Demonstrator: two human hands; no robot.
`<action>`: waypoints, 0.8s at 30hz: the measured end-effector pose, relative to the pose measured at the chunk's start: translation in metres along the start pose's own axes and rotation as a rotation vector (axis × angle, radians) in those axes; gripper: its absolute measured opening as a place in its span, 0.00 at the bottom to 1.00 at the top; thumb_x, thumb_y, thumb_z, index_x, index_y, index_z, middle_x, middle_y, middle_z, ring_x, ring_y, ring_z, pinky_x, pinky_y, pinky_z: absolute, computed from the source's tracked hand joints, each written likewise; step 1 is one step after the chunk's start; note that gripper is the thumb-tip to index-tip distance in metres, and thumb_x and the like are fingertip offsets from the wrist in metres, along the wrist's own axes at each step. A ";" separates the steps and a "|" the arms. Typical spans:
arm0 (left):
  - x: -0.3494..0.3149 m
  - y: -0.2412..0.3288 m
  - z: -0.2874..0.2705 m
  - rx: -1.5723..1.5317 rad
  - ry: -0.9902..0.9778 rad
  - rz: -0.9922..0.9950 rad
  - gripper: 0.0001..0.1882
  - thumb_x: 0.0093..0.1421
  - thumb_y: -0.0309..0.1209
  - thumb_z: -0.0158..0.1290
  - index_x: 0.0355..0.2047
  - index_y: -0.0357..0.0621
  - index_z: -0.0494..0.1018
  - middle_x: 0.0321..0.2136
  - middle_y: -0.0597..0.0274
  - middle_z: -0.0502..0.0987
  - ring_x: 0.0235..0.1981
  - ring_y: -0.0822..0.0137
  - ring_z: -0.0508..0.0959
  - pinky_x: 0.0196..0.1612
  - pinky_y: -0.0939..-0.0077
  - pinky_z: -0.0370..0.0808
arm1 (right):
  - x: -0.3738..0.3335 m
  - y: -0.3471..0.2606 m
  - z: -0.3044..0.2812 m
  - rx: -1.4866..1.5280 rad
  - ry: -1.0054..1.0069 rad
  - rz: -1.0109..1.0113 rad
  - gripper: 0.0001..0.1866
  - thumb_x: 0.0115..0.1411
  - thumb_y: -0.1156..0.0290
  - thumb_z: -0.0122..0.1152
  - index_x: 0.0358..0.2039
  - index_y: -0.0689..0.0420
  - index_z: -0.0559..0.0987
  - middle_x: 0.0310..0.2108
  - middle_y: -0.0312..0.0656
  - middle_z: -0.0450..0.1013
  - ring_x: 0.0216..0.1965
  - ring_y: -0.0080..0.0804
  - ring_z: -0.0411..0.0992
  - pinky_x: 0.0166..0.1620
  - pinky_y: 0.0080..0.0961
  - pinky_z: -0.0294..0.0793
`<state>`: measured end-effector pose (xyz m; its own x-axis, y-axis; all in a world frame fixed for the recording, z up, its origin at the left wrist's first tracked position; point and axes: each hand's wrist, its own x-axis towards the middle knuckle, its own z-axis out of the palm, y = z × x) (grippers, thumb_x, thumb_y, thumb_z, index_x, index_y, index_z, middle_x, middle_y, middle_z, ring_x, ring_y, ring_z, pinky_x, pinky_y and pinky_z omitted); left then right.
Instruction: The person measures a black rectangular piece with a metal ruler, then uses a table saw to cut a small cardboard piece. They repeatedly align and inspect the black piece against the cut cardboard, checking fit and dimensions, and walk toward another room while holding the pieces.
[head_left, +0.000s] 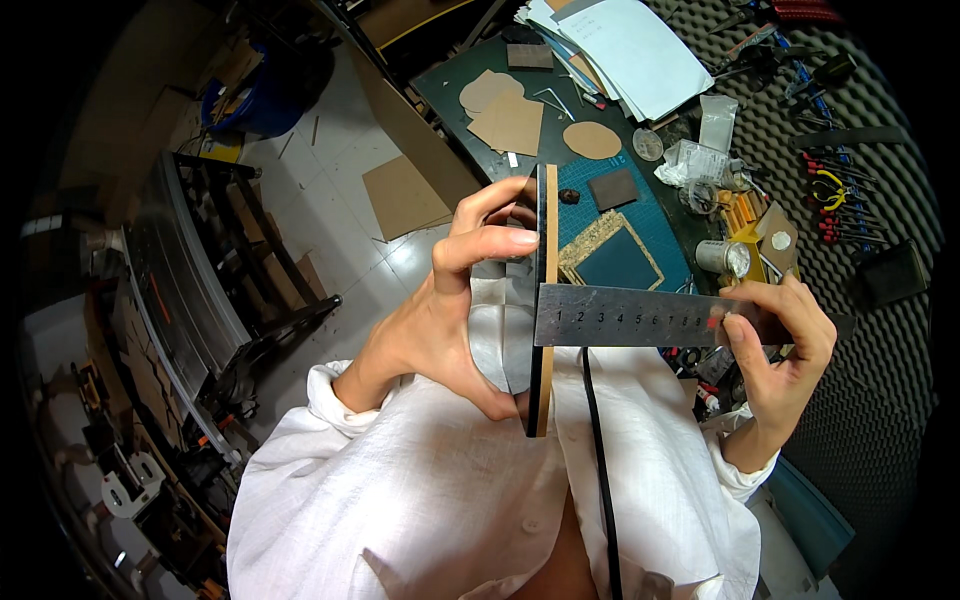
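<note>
My left hand [420, 310] grips a thin board [549, 395] by its edges, fingers and thumb spread across it. The board is upright and seen almost edge-on: a pale wood-coloured layer on the right, a dark layer on the left. Its left face is mirror-like and appears to reflect my fingers and white shirt. A steel ruler [630, 318] crosses level from the right, its left end at the board's edge. Thumb and fingers of my right hand [785, 335] pinch the ruler near its far right part.
Beyond the board lies a workbench with a green cutting mat [655, 232], a particleboard frame [645, 258], an oval cardboard piece [592, 140], papers [640, 60] and a jar [722, 258]. Tools line the dark foam panel [880, 310]. At left are a machine table [190, 290] and blue bin [285, 105].
</note>
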<state>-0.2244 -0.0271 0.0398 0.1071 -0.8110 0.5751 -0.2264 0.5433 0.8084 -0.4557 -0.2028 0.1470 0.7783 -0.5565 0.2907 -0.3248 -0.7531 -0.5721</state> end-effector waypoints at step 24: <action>-0.005 -0.005 -0.006 0.091 0.010 -0.041 0.71 0.24 0.55 0.77 0.64 0.61 0.44 0.63 0.33 0.49 0.63 0.39 0.57 0.60 0.43 0.56 | 0.009 0.228 0.157 0.264 0.027 0.463 0.21 0.67 0.51 0.53 0.36 0.60 0.73 0.22 0.39 0.65 0.27 0.23 0.61 0.33 0.24 0.64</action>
<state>-0.2180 -0.0246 0.0335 0.1281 -0.8296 0.5435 -0.3083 0.4876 0.8168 -0.4387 -0.3248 -0.1011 0.5701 -0.8213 -0.0200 -0.4819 -0.3145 -0.8178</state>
